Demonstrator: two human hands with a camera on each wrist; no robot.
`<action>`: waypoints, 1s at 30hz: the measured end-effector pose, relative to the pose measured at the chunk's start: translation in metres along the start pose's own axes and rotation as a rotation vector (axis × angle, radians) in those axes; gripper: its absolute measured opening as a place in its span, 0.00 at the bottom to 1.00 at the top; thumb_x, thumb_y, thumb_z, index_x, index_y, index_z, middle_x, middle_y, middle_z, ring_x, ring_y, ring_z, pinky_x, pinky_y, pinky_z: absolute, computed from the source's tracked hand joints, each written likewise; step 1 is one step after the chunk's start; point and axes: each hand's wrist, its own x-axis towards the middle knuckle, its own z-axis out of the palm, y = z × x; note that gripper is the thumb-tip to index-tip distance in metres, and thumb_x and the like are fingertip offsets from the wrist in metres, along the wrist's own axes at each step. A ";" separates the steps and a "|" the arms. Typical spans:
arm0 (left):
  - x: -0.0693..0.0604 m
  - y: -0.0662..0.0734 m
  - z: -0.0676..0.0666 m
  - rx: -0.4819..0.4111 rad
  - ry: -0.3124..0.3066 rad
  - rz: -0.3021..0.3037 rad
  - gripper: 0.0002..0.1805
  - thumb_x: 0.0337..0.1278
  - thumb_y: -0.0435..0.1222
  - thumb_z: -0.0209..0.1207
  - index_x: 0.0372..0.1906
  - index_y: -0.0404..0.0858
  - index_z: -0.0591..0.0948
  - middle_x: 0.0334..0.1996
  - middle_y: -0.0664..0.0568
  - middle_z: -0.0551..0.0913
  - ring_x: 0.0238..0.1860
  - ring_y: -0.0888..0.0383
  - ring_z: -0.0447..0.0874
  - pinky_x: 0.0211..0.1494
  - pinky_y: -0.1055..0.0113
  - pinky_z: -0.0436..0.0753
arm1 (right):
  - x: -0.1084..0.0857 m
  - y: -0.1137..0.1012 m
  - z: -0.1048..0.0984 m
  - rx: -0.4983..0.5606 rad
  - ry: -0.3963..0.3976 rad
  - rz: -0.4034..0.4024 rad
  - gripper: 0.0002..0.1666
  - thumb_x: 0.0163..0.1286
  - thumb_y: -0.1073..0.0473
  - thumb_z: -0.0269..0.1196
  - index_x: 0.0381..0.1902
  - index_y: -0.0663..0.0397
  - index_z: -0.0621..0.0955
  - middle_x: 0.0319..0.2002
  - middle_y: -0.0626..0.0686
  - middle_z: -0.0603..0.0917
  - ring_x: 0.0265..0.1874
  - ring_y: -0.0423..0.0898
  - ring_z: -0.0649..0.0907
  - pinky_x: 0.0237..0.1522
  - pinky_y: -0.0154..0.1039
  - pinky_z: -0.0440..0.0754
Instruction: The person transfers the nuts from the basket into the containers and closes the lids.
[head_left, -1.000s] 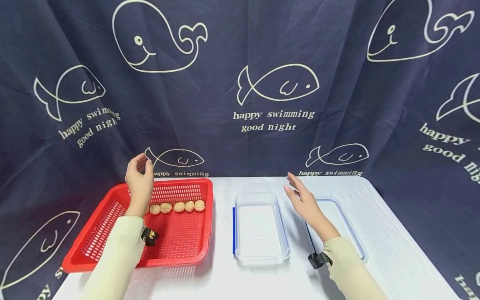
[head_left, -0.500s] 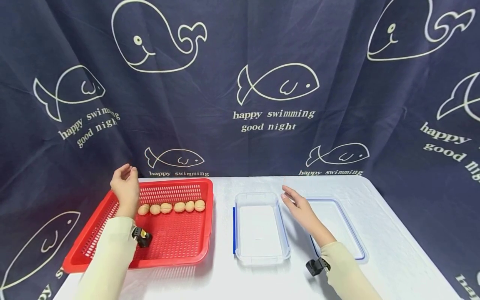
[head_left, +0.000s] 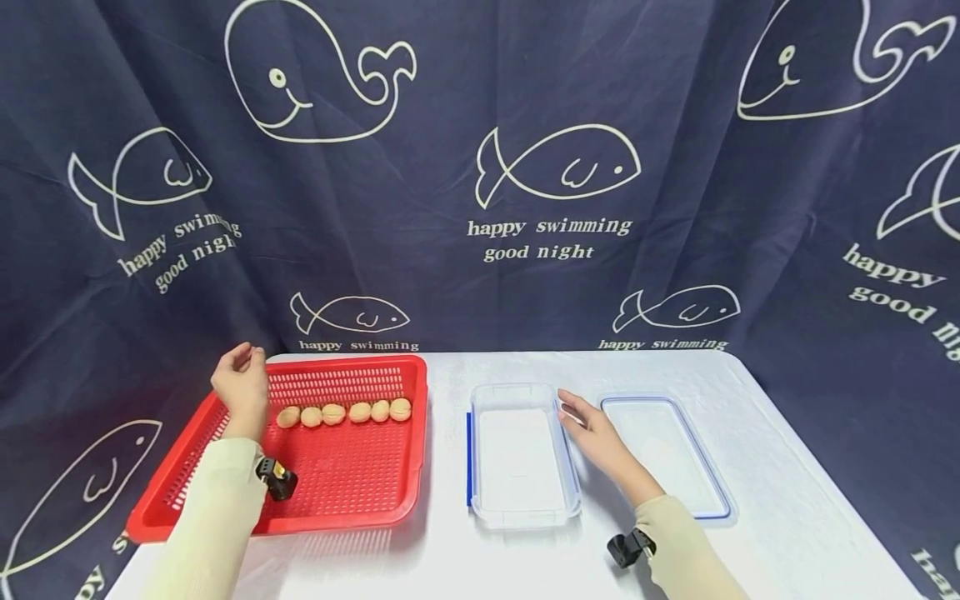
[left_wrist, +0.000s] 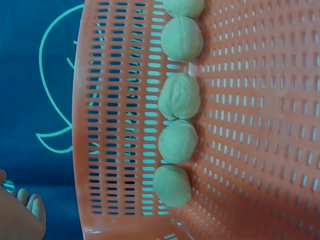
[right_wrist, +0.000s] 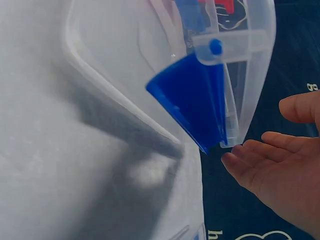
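My left hand (head_left: 242, 390) hovers over the back left corner of a red plastic basket (head_left: 341, 527), fingers loosely bent, with nothing visible in it. Several walnuts (head_left: 333, 414) lie in a row along the basket's back wall, to the right of this hand; the left wrist view shows these walnuts (left_wrist: 179, 97) close up. My right hand (head_left: 595, 433), fingers nearly straight, is at the right rim of a clear plastic food container (head_left: 525, 518). In the right wrist view its fingertips (right_wrist: 231, 161) are close to the container's corner and blue clip (right_wrist: 192, 100); contact cannot be told.
A clear lid (head_left: 667, 450) with a blue seal lies flat on the white table (head_left: 450, 550), right of the container. Behind the table hangs a dark blue curtain (head_left: 435, 275) with white whale and fish prints. A blue clip runs along the container's left side.
My left hand has moved left and down, uncovering the leftmost walnut. My right hand has come down and left to the container's rim. The basket, container and lid stay put.
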 end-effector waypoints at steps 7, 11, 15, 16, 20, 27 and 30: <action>0.005 -0.010 -0.003 0.047 -0.025 -0.063 0.20 0.66 0.35 0.53 0.61 0.33 0.76 0.54 0.43 0.79 0.44 0.66 0.77 0.56 0.72 0.76 | -0.008 0.005 0.001 0.019 0.013 0.036 0.27 0.75 0.65 0.50 0.68 0.73 0.62 0.68 0.69 0.64 0.66 0.63 0.66 0.65 0.48 0.65; 0.006 -0.018 -0.003 0.077 -0.017 -0.060 0.19 0.65 0.33 0.53 0.59 0.32 0.77 0.53 0.40 0.80 0.41 0.68 0.77 0.52 0.75 0.75 | -0.013 0.009 0.001 0.005 0.026 0.043 0.26 0.74 0.67 0.50 0.67 0.74 0.63 0.66 0.70 0.66 0.65 0.64 0.68 0.65 0.49 0.65; 0.007 -0.026 -0.005 0.119 -0.010 -0.068 0.18 0.64 0.33 0.54 0.57 0.32 0.79 0.53 0.38 0.80 0.36 0.73 0.71 0.49 0.77 0.73 | -0.015 0.013 0.002 -0.007 0.021 0.046 0.26 0.74 0.67 0.51 0.67 0.73 0.64 0.66 0.70 0.67 0.65 0.64 0.68 0.66 0.50 0.65; 0.007 -0.028 -0.006 0.132 -0.012 -0.074 0.18 0.64 0.33 0.54 0.57 0.32 0.79 0.53 0.38 0.80 0.35 0.74 0.69 0.49 0.77 0.72 | -0.015 0.013 0.002 -0.006 0.021 0.045 0.26 0.74 0.67 0.51 0.67 0.73 0.64 0.66 0.70 0.67 0.65 0.64 0.68 0.66 0.50 0.65; 0.009 -0.034 -0.010 0.166 -0.038 -0.113 0.18 0.64 0.34 0.56 0.56 0.31 0.79 0.47 0.43 0.82 0.32 0.76 0.66 0.48 0.77 0.71 | -0.016 0.014 0.003 -0.005 0.018 0.039 0.27 0.74 0.66 0.51 0.66 0.74 0.64 0.65 0.70 0.67 0.64 0.64 0.68 0.66 0.51 0.64; 0.012 -0.043 -0.018 0.148 -0.154 -0.190 0.20 0.61 0.33 0.58 0.57 0.29 0.78 0.31 0.64 0.80 0.30 0.75 0.66 0.43 0.80 0.70 | -0.015 0.018 0.003 0.010 0.014 0.034 0.27 0.74 0.65 0.52 0.66 0.74 0.64 0.65 0.70 0.68 0.65 0.63 0.68 0.66 0.51 0.63; 0.014 -0.046 -0.020 0.158 -0.180 -0.218 0.21 0.61 0.33 0.58 0.57 0.29 0.78 0.34 0.61 0.80 0.30 0.75 0.67 0.42 0.80 0.70 | -0.015 0.019 0.004 0.009 0.013 0.027 0.27 0.74 0.65 0.52 0.66 0.74 0.64 0.64 0.70 0.68 0.64 0.63 0.69 0.66 0.51 0.63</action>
